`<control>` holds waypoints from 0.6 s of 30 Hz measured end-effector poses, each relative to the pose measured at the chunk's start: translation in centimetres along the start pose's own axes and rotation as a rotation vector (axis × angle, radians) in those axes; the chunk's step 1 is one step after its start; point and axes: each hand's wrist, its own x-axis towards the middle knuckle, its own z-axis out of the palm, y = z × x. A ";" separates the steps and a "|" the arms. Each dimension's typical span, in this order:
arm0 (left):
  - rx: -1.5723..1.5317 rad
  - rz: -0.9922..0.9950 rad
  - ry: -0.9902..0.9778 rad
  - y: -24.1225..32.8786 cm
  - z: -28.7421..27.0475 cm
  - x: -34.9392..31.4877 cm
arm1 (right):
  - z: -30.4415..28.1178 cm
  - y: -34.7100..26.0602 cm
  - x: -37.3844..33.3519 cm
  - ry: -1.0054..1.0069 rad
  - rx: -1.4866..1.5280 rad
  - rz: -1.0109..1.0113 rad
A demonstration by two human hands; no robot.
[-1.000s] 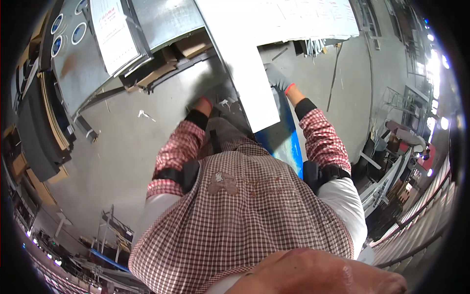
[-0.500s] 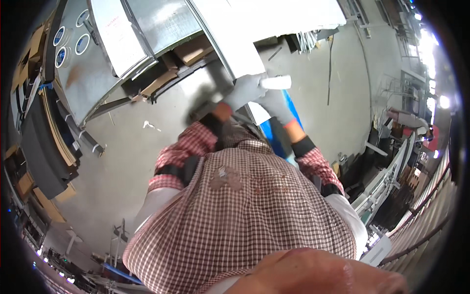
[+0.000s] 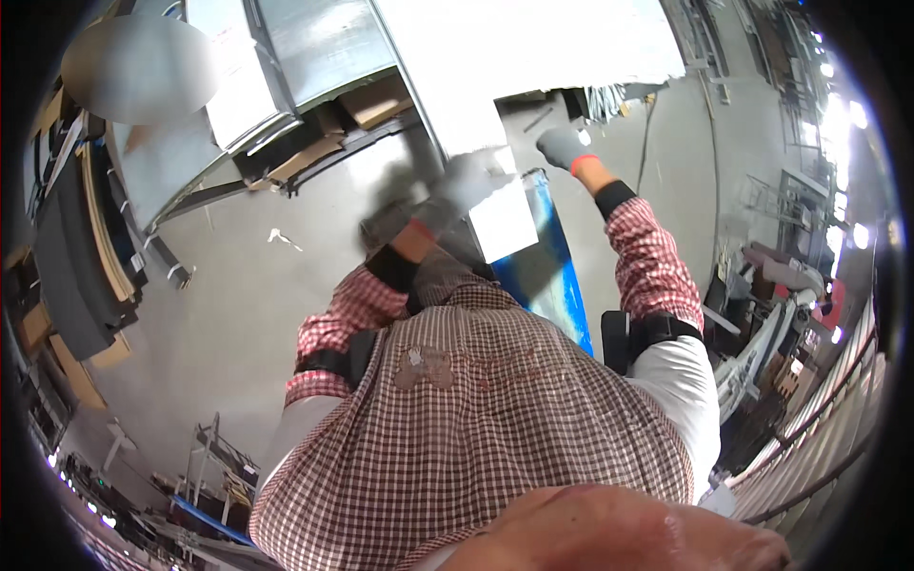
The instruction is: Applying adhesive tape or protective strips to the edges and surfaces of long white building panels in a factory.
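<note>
My left hand (image 3: 476, 179), in a grey glove, is at the near edge of a glaring white work surface (image 3: 571, 43). Motion and glare smear its fingers, so its grip is unclear. Close to it, a white panel (image 3: 505, 226) sticks out toward me beyond that edge. My right hand (image 3: 564, 148), gloved in grey with a red cuff, is stretched out to the right, away from the surface. Its fingers look curled, and a small white bit shows beside them, too little to name. Below the panel lies a long blue piece (image 3: 562, 271), partly in shadow.
A grey metal table (image 3: 319, 43) stands to the left, with cardboard boxes (image 3: 376, 100) beneath it. Dark sheets (image 3: 71, 247) lean at the far left. A white scrap (image 3: 282, 238) lies on the floor. Stands and racks line the right side.
My right hand has moved right and slightly farther away, apart from the left. The white cylinder between the hands no longer shows there. More of the white panel and blue piece is visible.
</note>
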 end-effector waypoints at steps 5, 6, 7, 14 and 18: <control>0.567 0.422 0.210 -6.9 -2.0 -0.5 | -3.6 -8.7 -0.6 0.448 0.587 0.116; 0.229 0.265 0.354 -6.6 0.6 -0.9 | -4.0 -9.3 -1.6 0.339 0.436 0.170; -0.120 0.116 0.471 -6.7 4.1 -2.5 | -4.3 -8.4 -2.7 0.357 0.431 0.183; -0.073 -0.087 0.037 -6.9 2.9 -2.7 | -1.5 -8.5 -3.7 -0.034 -0.048 0.126; -0.319 -0.095 -0.048 1.5 -4.4 -7.1 | -8.4 -10.5 -7.9 0.152 0.523 -0.102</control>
